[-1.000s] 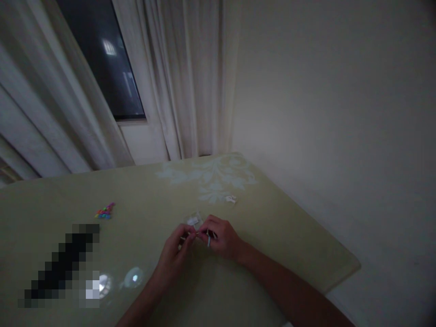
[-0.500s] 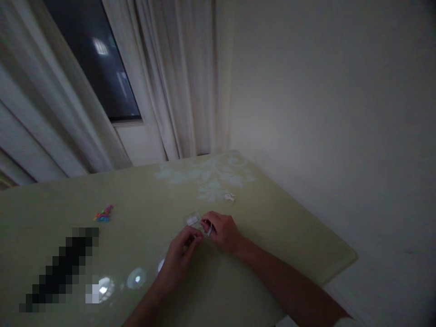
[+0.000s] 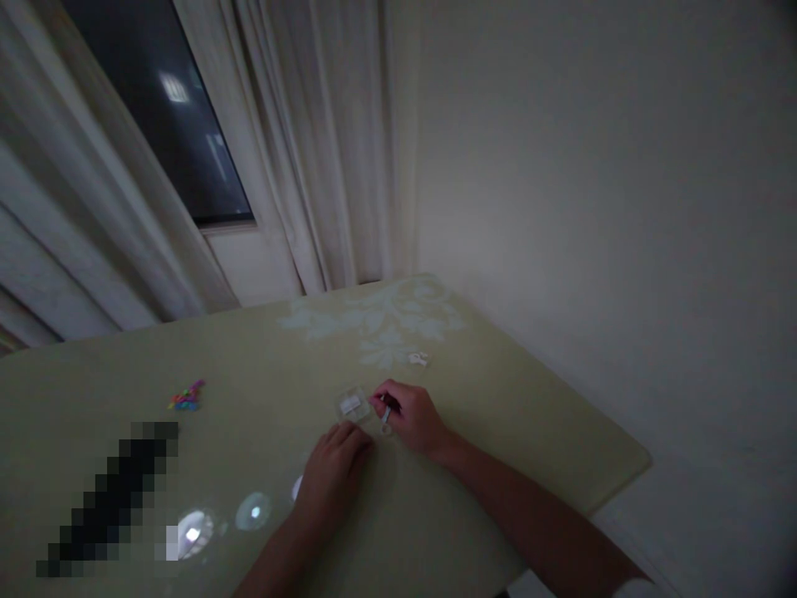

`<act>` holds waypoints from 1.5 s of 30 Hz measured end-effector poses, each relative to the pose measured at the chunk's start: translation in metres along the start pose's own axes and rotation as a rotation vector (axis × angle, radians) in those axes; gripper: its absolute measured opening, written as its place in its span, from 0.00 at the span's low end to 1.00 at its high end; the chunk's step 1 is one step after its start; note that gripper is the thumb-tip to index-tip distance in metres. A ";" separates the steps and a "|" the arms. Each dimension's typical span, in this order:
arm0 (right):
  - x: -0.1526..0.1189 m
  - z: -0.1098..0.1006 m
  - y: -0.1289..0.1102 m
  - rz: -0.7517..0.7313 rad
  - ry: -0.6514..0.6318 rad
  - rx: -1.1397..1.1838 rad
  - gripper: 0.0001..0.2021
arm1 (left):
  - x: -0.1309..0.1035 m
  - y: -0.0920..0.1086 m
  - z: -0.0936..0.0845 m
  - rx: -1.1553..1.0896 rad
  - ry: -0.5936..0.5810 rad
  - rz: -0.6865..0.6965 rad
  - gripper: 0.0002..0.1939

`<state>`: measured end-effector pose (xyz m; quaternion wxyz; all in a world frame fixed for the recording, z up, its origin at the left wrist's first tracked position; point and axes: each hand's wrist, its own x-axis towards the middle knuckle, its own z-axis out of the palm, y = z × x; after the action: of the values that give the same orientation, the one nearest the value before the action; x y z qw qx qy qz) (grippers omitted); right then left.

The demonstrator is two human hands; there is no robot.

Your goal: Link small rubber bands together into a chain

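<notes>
A small clear box (image 3: 352, 404) with something whitish in it lies on the greenish table, just beyond my left hand (image 3: 339, 465). That hand is closed, its fingers curled at the box's near edge; what they hold, if anything, is hidden. Right of the box, my right hand (image 3: 408, 417) pinches a small pale tool (image 3: 387, 415) with a ring at its lower end. Small white pieces (image 3: 419, 359) lie beyond my right hand.
Several small bright-coloured pieces (image 3: 187, 397) lie in a pile at the left of the table (image 3: 261, 365). A blurred-out dark object (image 3: 112, 498) is nearer on the left. Curtains (image 3: 336, 149) hang behind, and a wall (image 3: 591, 208) borders the right side.
My hands have moved apart slightly. The fingers of my left hand have turned down and curled, and more of the clear box and the ringed tool now shows.
</notes>
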<state>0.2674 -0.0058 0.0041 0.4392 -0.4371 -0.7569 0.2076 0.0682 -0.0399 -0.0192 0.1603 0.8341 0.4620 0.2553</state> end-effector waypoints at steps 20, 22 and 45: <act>0.002 0.000 0.006 -0.015 -0.243 -0.157 0.02 | -0.002 -0.003 -0.005 0.029 0.026 -0.010 0.12; 0.002 0.000 0.007 -0.043 -0.234 -0.133 0.02 | -0.002 -0.003 -0.006 -0.029 0.078 -0.040 0.12; -0.007 -0.002 0.010 -0.019 -0.031 -0.163 0.33 | 0.002 -0.045 -0.059 -0.289 -0.117 -0.357 0.16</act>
<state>0.2756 -0.0069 -0.0050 0.3924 -0.4607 -0.7822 0.1479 0.0041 -0.0124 0.0073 0.3471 0.7208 0.5508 0.2379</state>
